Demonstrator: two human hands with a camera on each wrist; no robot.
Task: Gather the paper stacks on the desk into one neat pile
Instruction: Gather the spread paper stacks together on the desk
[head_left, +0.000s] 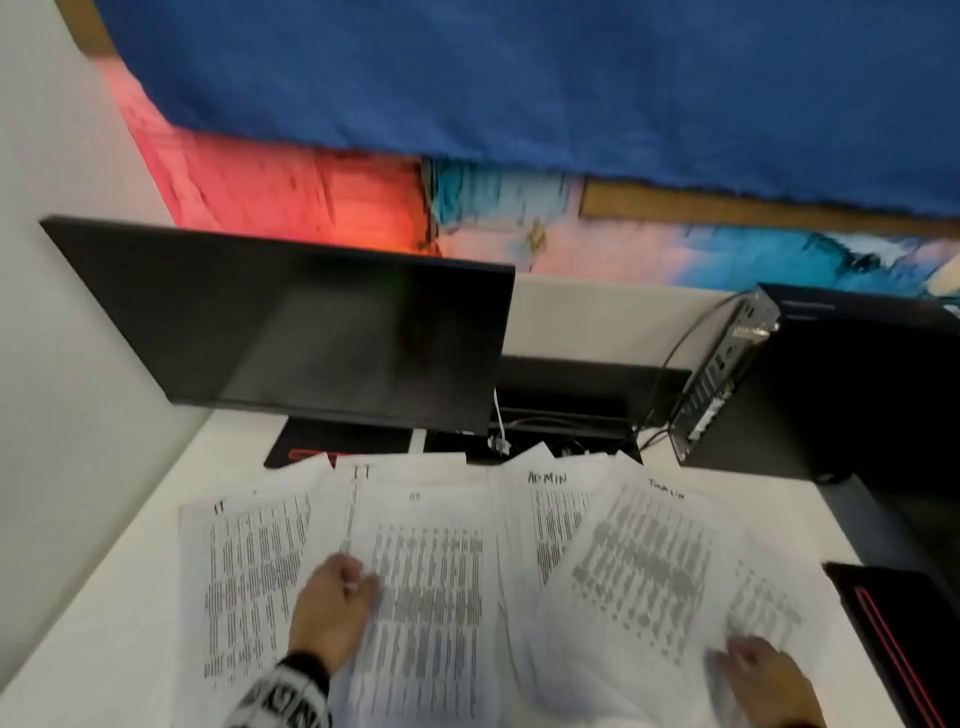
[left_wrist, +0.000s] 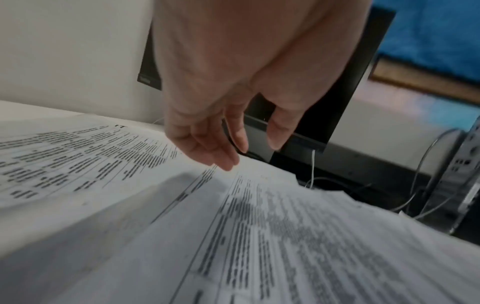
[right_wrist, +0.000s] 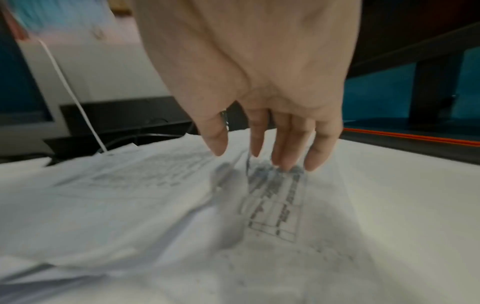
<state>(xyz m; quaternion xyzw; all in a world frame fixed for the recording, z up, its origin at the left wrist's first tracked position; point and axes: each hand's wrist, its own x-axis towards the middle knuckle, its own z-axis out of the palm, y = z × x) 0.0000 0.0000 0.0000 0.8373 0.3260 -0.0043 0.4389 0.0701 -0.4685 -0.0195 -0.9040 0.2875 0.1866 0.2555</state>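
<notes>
Papers (head_left: 426, 587): printed sheets fanned out and overlapping across the near half of the white desk (head_left: 104, 597), not yet in one pile. Handwritten headings "IT" at left and middle, "ADMIN" right of middle; the rightmost heading is too blurred to read. The far edges of the sheets reach the monitor's base.
Rightmost sheet (head_left: 639, 566): tilted, lying over its neighbours, with larger grey print.
Left hand (head_left: 332, 608): over the seam between the left sheet and the middle sheet, fingers loosely extended and slightly apart, clamped on nothing. In the left wrist view the fingertips (left_wrist: 228, 162) point down at the paper; whether they touch it I cannot tell.
Right hand (head_left: 763, 680): at the near right, on the rightmost sheets, fingers straight and close together. In the right wrist view the fingertips (right_wrist: 288, 162) meet the paper beside a printed table; nothing is gripped.
Sleeve (head_left: 285, 696): black-and-white pattern on the left wrist.
Monitor (head_left: 291, 322): dark screen, far left of the desk.
Computer (head_left: 727, 364): small black box standing far right, cables running from it.
Wall (head_left: 519, 78): blue cloth hanging over a colourful picture.
</notes>
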